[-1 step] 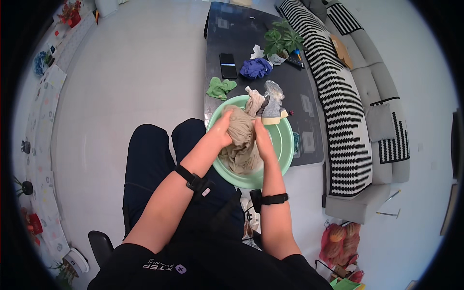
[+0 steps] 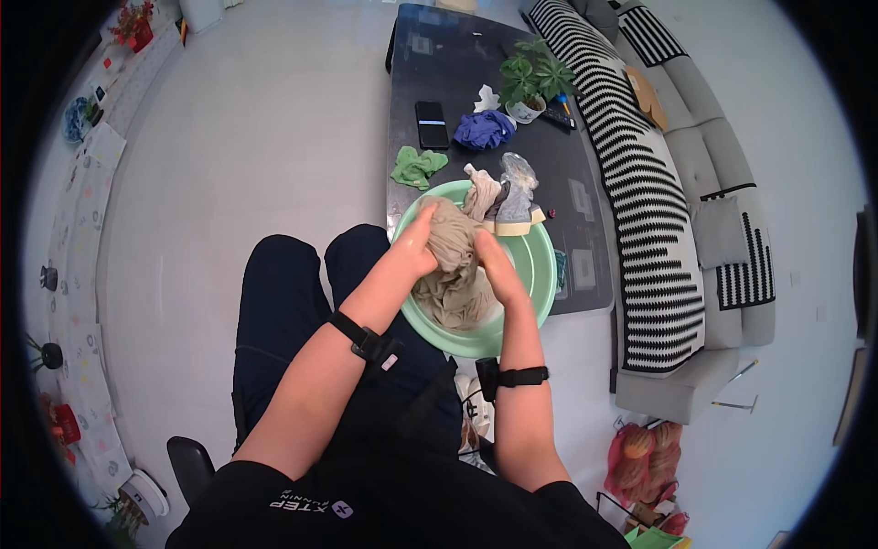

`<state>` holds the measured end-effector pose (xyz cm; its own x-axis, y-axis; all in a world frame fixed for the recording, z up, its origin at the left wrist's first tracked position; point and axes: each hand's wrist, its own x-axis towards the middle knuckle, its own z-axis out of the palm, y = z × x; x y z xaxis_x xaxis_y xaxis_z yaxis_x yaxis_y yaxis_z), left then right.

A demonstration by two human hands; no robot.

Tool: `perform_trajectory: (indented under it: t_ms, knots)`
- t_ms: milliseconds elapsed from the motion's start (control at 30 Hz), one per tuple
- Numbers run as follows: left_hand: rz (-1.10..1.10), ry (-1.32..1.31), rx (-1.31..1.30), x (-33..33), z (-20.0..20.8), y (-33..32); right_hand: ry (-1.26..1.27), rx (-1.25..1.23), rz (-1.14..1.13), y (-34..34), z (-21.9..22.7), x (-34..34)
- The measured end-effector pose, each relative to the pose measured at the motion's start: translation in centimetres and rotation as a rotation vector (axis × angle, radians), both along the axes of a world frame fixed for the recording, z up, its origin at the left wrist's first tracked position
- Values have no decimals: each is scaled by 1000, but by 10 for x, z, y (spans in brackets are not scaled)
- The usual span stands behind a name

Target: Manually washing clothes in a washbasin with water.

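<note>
A bunched, wrinkled beige cloth (image 2: pixel 450 242) is gripped between my two hands, and its lower folds hang into a light green plastic basin (image 2: pixel 546 274). Wrapped round the cloth's left side is my left hand (image 2: pixel 418 245), thumb toward the top. My right hand (image 2: pixel 494 259) presses against the right side, its fingertips partly hidden by the folds. On the basin's far rim lie a pale crumpled cloth (image 2: pixel 481 190) and a grey packet with a cream-coloured edge (image 2: pixel 518 199).
Beyond the basin, the dark table (image 2: pixel 439 55) holds a green cloth (image 2: pixel 418 167), a phone (image 2: pixel 432 124), a blue-purple cloth (image 2: pixel 485 130), white tissue (image 2: pixel 487 99) and a potted plant (image 2: pixel 526 108). A grey sofa (image 2: pixel 704 137) with a striped cover stands at the right.
My right hand has shifted slightly to the left along the cloth. The bunched cloth has turned a little, while the basin stays in place.
</note>
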<state>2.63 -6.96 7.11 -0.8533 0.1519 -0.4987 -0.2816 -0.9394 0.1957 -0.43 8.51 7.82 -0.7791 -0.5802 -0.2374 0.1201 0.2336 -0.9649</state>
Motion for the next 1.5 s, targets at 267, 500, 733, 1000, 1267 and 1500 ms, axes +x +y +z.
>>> perform_trajectory:
  t_ms: [267,500,733,1000,1267,1500]
  knots:
    - [189,298,47,0,2,-7,203,609,149,6,-51,-2]
    - [-9,51,-568,8,-8,8,89,133,-275,6,0,-6]
    - [-56,155,-423,5,-7,23,536,540,206,-14,36,16]
    - [119,249,-195,-7,18,24,-481,-213,-565,25,10,-10]
    - [234,197,47,-26,24,25,-1114,-578,-406,9,-6,2]
    - [302,132,-547,-16,-10,41,-914,-677,-654,14,-7,-14]
